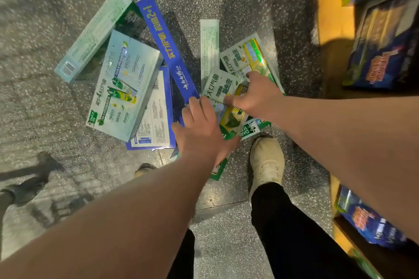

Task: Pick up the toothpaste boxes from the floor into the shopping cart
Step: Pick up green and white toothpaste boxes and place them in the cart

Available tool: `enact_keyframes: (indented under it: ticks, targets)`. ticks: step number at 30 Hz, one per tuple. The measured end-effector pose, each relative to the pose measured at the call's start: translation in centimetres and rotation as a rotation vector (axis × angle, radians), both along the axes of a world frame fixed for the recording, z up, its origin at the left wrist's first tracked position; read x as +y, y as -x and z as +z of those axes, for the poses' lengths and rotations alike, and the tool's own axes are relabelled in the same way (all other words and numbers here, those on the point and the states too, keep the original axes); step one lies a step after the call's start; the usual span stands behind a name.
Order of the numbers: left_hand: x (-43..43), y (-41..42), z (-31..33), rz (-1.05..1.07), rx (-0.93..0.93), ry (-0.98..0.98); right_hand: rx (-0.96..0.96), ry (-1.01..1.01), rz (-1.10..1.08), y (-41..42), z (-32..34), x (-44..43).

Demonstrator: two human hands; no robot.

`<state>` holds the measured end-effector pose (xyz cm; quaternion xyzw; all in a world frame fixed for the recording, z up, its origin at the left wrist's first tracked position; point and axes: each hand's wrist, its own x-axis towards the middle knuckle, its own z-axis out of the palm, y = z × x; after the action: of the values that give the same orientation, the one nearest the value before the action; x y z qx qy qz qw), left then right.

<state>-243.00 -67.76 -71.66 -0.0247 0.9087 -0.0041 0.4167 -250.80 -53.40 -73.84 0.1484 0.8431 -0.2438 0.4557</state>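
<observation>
Several toothpaste boxes lie in a loose heap on the speckled floor. A green-and-white toothpaste box (231, 118) lies nearest my feet. My left hand (199, 129) rests flat on its left part, fingers stretched toward the long blue box (163, 43). My right hand (256, 95) reaches in from the right, its fingers curled down over the same box's upper face. A second green-and-white box (249, 56) lies just beyond. A large pale green box (122, 84) leans on a blue-and-white flat box (156, 120). No shopping cart is recognisable.
A long teal box (90, 36) and a thin pale box (209, 50) lie farther out. A yellow shelf (333, 18) with blue packages (381, 56) stands on the right. My shoe (267, 161) is beside the heap. Dark blurred shapes (25, 188) sit lower left.
</observation>
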Motion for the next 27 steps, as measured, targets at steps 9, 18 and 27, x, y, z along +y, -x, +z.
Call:
enact_keyframes:
  ticks: [9,18,27]
  targets:
    - [1.3,-2.0,-1.9,0.075,-0.01,0.002,-0.073,0.14,-0.257,-0.5,-0.9,0.6]
    - [-2.0,-1.3,-0.6,-0.096,-0.025,-0.083,-0.239,-0.171,-0.296,-2.3,-0.4,1.5]
    - [-3.1,-1.5,-0.8,-0.124,-0.017,-0.096,-0.635,0.044,-1.466,-7.5,-1.0,-2.5]
